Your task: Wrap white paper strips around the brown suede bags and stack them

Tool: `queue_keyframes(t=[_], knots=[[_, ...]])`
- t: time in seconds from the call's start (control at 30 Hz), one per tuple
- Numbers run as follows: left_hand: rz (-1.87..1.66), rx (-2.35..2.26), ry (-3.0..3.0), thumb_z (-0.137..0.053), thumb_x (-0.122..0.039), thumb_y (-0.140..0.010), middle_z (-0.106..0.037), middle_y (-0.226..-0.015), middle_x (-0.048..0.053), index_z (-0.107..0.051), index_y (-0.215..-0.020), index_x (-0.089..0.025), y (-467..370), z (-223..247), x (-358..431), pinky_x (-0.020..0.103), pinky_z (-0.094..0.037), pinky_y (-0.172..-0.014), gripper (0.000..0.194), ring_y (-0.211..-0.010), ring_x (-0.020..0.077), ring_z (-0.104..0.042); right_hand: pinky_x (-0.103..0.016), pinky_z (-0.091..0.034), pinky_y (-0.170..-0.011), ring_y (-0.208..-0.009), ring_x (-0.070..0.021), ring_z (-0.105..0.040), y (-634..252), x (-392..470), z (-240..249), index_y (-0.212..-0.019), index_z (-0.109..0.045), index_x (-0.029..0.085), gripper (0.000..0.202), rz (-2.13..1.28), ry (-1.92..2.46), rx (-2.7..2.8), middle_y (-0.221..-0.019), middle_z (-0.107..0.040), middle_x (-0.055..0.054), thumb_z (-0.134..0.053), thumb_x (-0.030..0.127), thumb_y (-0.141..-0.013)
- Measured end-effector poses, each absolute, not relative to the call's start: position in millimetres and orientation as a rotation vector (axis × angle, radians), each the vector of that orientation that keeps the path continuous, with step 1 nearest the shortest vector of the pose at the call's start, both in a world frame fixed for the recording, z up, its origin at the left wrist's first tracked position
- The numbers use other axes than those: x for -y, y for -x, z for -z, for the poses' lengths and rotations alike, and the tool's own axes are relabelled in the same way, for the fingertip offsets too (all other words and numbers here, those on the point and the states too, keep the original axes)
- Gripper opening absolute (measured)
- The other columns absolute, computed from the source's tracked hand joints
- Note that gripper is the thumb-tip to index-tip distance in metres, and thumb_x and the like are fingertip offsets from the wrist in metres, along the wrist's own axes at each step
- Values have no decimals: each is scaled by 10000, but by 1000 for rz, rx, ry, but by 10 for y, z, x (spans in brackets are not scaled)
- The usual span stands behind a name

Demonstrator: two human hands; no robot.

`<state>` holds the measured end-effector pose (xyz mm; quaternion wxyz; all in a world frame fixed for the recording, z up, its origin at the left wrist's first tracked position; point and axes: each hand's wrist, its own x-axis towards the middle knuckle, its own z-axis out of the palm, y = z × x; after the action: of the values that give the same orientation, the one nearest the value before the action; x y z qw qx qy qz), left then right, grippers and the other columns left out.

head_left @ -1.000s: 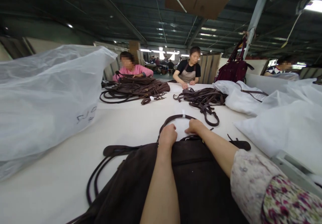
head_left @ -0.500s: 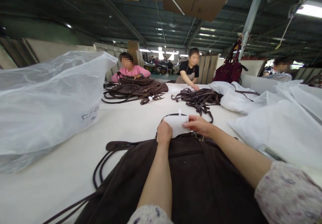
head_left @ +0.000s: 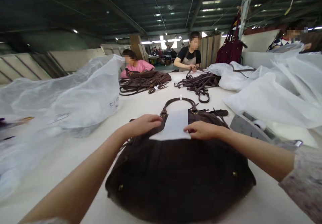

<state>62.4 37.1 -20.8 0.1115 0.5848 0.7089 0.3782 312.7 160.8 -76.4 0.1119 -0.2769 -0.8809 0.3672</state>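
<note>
A dark brown handbag (head_left: 176, 177) lies on the white table in front of me, its small metal feet toward me. Its arched handle (head_left: 179, 99) points away and carries a small white tag at the top. Over the bag's upper middle rests a white sheet (head_left: 176, 125), which looks like thin paper or foam. My right hand (head_left: 205, 130) pinches the sheet's right edge between thumb and fingers. To the left of the sheet, my left hand (head_left: 144, 125) has its fingers stretched out over the bag; whether they touch the sheet's edge I cannot tell.
Large translucent plastic bags (head_left: 83, 93) lie at left, and more (head_left: 279, 96) at right. A grey tape dispenser (head_left: 251, 126) stands right of the handbag. Brown straps (head_left: 201, 80) and a brown heap (head_left: 146, 81) lie across the table, near two co-workers. A maroon bag (head_left: 229, 49) hangs behind.
My left hand has let go of the white sheet and moved left. The sheet, formerly held up by both hands near the handle, now lies lower on the bag. More of the handbag shows.
</note>
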Motion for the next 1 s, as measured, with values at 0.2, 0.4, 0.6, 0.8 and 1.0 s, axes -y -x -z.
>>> queue_keyframes(t=[0.2,0.4,0.6,0.8,1.0], knots=[[-223,-1834,-2345,-714,-405,-713,-449,-1436,36,-440,-1365,-394,-454,390,822,577,-263,-1099,707,-1335,342,-378,-426,-371,-991,-1064,-287,-575,-3999,-613,861,-1210,-610,230,504,-558,731,2845,-1168,-622,-134,-637,520,-799],[-134,-2046,-2553,-682,-501,-741,-400,-1469,59,-312,-1451,-317,-379,842,1181,512,-321,-1100,822,-1389,346,-262,-477,-361,-949,-934,-294,-577,-4309,-256,1026,-1098,-642,216,648,-236,769,2875,-995,-645,-111,-775,614,-604],[-330,-2177,-2424,-665,-569,-720,-614,-1075,70,-603,-1116,-266,-529,692,945,419,-456,-910,503,-1061,304,-528,-366,-370,-683,-805,-244,-569,-4451,-500,930,-899,-647,236,405,-99,860,2851,-871,-626,-64,-761,549,-670],[-517,-2166,-2296,-530,-470,-839,-556,-792,20,-478,-755,-239,-704,760,832,343,-424,-693,251,-794,230,-522,-335,-369,-673,-799,-226,-590,-4775,-736,971,-940,-611,264,352,-113,1113,2808,-862,-641,-19,-776,445,-687],[-395,-2125,-2308,-513,-464,-869,-529,-791,10,-455,-756,-217,-635,746,744,324,-397,-691,277,-789,211,-505,-370,-423,-710,-821,-243,-577,-4574,-446,782,-1027,-628,209,550,-107,975,2893,-943,-616,-65,-730,610,-664]])
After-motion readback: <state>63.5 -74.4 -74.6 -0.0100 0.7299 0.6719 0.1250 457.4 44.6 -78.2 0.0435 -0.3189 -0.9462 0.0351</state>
